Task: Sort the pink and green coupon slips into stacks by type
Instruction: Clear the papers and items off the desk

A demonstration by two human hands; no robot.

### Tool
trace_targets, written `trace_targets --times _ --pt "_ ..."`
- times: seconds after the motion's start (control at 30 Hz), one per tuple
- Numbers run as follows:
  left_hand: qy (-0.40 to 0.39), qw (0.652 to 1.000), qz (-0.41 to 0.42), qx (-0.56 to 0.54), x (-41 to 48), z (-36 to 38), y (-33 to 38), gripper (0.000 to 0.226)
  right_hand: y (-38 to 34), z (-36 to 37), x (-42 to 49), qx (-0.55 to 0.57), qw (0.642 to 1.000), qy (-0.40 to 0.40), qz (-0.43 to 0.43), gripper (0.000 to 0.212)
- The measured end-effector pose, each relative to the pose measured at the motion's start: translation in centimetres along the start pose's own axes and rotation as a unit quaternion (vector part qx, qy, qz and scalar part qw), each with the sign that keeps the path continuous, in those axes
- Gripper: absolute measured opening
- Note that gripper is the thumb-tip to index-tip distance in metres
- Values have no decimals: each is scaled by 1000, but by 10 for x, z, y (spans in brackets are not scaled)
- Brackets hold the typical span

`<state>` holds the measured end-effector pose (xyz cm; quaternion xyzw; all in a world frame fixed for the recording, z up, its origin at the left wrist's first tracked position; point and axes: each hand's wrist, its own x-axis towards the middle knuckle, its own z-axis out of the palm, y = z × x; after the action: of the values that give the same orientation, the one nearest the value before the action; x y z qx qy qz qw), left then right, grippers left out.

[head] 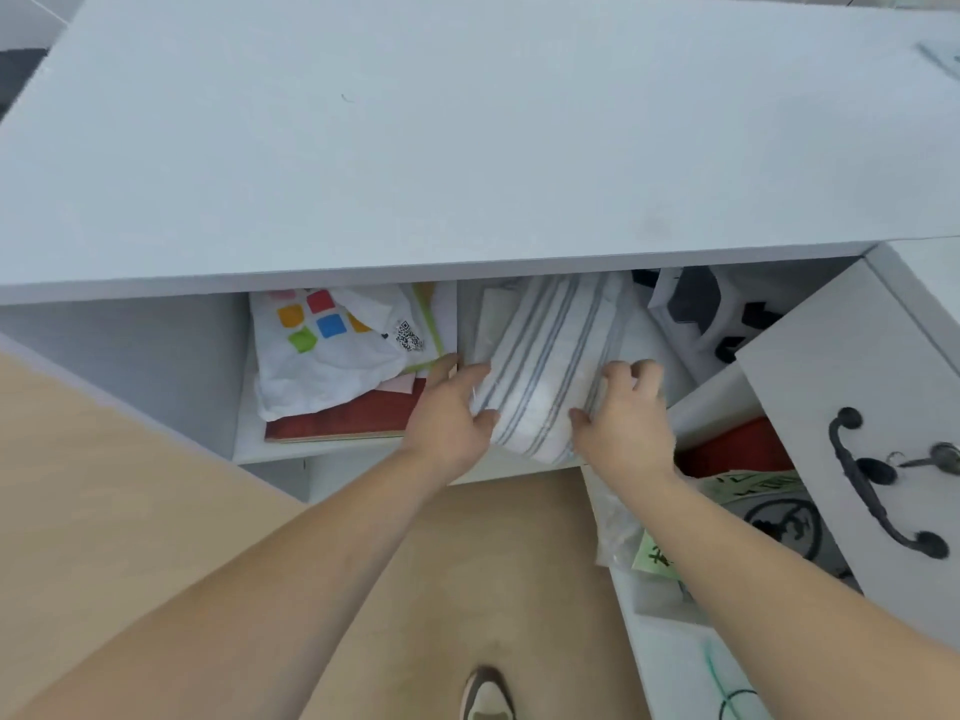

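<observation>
Sorting not started: left hand point(451, 410) and right hand point(629, 414) both curl fingers round the folded white grey-striped cloth point(545, 350) under the white desktop point(467, 148) (green paper slips point(655, 557) lie unstacked, near right).

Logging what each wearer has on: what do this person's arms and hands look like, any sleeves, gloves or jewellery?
The left arm and right arm are bare from the picture's lower edge to the fingers; no sleeve shows. The left hand and right hand wear no gloves, and no watch, bracelet or ring is visible.
</observation>
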<state>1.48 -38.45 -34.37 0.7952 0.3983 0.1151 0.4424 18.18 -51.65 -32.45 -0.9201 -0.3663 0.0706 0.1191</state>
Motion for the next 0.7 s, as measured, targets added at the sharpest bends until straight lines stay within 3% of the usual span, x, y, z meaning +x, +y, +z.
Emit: trace_targets --times 0.1,0.17,0.23,0.3,0.37,0.43,0.57,0.7 --pt "24 999 32 -10 -17 6 -14 47 -10 9 -16 139 989 -24 42 35" --pt "69 997 41 -2 -23 11 -17 40 -17 14 -25 301 945 -90 90 51" --pt "90 995 19 -24 -27 18 -20 30 -20 20 -30 396 900 -140 116 57" --pt "15 998 -17 -58 -32 28 -22 32 -17 25 -32 380 904 -168 103 44" --pt "-70 996 -26 -53 -30 34 -22 46 -12 28 -31 319 932 -160 63 31" --pt "-97 994 -18 -38 -17 34 -19 57 -10 25 -22 286 946 -153 25 25" --pt "-109 986 -59 -111 3 25 2 64 -12 0 -1 327 920 -213 26 61" --pt "-58 984 -94 -142 -26 6 25 60 -21 -30 -15 305 918 -254 15 68"
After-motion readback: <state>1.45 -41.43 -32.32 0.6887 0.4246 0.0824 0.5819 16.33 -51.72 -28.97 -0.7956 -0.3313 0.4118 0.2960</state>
